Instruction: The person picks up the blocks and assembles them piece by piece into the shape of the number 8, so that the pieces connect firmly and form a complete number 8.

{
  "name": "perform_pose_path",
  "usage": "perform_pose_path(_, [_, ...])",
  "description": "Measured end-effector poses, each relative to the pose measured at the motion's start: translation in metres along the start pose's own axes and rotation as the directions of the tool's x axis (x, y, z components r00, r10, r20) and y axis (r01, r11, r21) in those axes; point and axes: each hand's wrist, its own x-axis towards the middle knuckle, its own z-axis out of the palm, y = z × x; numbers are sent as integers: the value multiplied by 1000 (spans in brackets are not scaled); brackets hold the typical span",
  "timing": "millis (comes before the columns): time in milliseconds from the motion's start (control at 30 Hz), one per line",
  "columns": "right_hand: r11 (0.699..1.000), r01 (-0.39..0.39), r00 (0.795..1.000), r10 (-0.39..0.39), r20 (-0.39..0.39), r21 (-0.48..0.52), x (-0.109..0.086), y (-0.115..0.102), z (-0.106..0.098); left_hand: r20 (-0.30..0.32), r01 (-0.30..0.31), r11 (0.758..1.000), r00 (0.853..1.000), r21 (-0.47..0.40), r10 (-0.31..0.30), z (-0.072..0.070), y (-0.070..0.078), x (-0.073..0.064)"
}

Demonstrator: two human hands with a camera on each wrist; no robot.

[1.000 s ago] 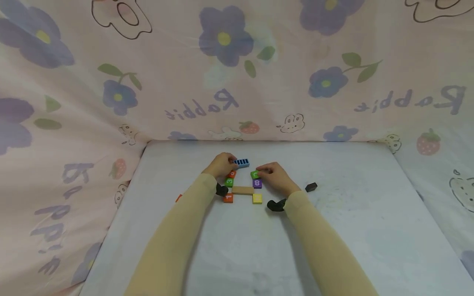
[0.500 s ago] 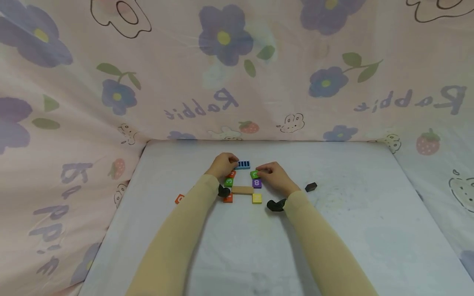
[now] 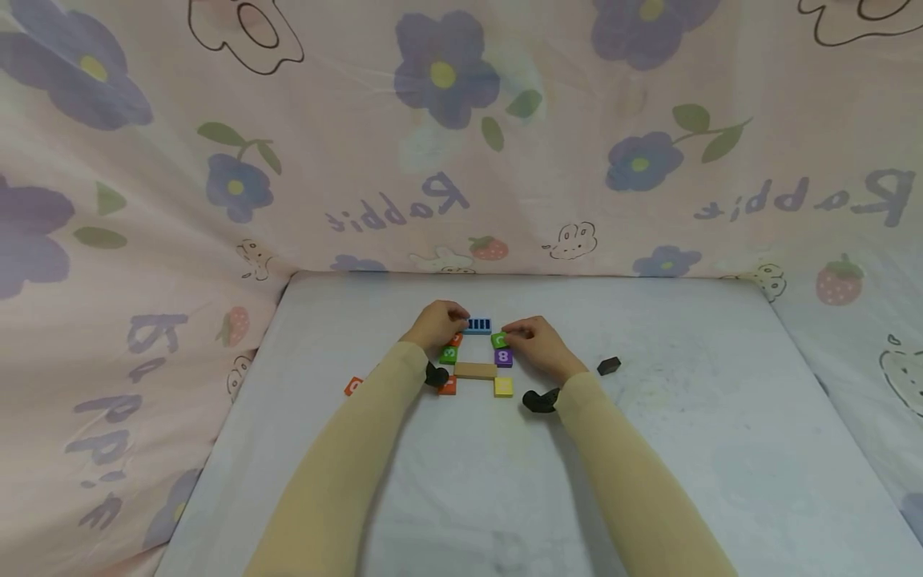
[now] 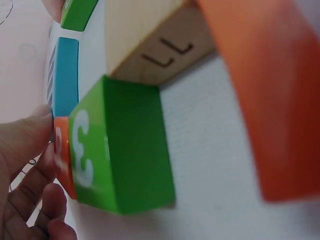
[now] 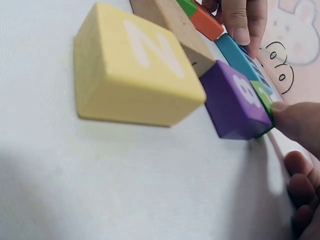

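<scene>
From the head view I see my left hand (image 3: 438,324) at the far end of a layout of blocks on the white worktop (image 3: 577,489), its fingers pinching the near-left end of the blue striped block (image 3: 479,325), which lies crosswise at the head of two rows. My right hand (image 3: 537,343) pinches the green letter block (image 3: 499,340) at the top of the right row, just above the purple block (image 3: 503,357). The head view hides much of the left row behind my wrist; the left wrist view opens it, with the orange block (image 4: 62,155) close by my thumb and the green 3 block (image 4: 132,150) next to it. That view also shows dark strokes on the end of the wooden plank (image 4: 165,52), and a narrow pale strip between blue and green at the far side. The right wrist view shows my thumb against the green letter block and a white letter on the yellow block (image 5: 137,65), faint from above. Only the head view takes in the dark block (image 3: 609,366), off to the right, and the outlying orange tile (image 3: 353,386), beside my left sleeve (image 3: 342,457).
</scene>
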Motion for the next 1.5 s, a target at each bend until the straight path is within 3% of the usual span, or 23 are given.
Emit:
perform_pose_path(167, [1000,-13,1000,13,-5,-4,0,1,1,5,-28,999,1000,45,28,2,-2,2])
perform_pose_path(600, [1000,-8,1000,8,-1,-22,0,1,1,16,-54,997,998,50,54,3,-5,4])
perform_pose_path(900, [1000,-27,1000,27,9,-5,0,-1,1,-7,-29,999,1000,32,29,-2,-5,-5])
perform_pose_path(1033, [999,-28,1000,28,10,-19,-1,0,-1,-32,-1,1000,999,3,1,-9,-9,-15])
perform_pose_path(1500, [999,-15,1000,14,-16,-50,-10,-8,-4,-101,9,1000,995,-14,-10,-36,-38,-77])
